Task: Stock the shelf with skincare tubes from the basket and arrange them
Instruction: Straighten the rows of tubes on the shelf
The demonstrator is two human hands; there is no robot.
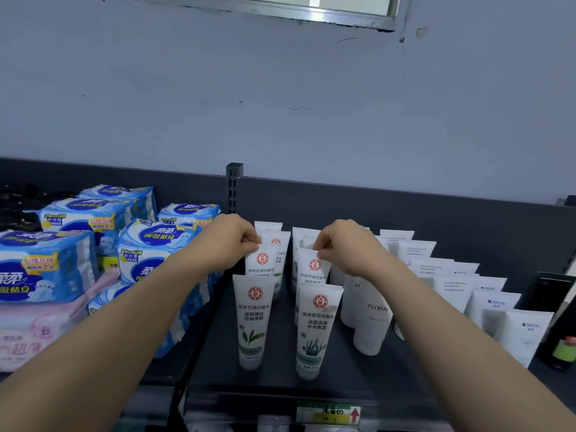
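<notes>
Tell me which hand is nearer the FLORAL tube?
Right. The right hand pinches a red-logo tube in the row beside the FLORAL tube; the left hand is one row farther left.

The dark grey shelf (pixel 280 366) carries white tubes (pixel 253 319) standing cap-down in rows that run front to back. The two left rows bear round red logos. Left of the slotted post (pixel 233 188), blue packs (pixel 146 247) are piled, with a pink pack (pixel 37 335) in front. A dark container (pixel 561 341) stands at the right edge.

On the shelf (pixel 280 372), tubes (pixel 253 319) stand in rows running front to back; soft packs (pixel 62 244) are stacked to their left, and possibly bottles (pixel 558 338) stand at far right.
</notes>
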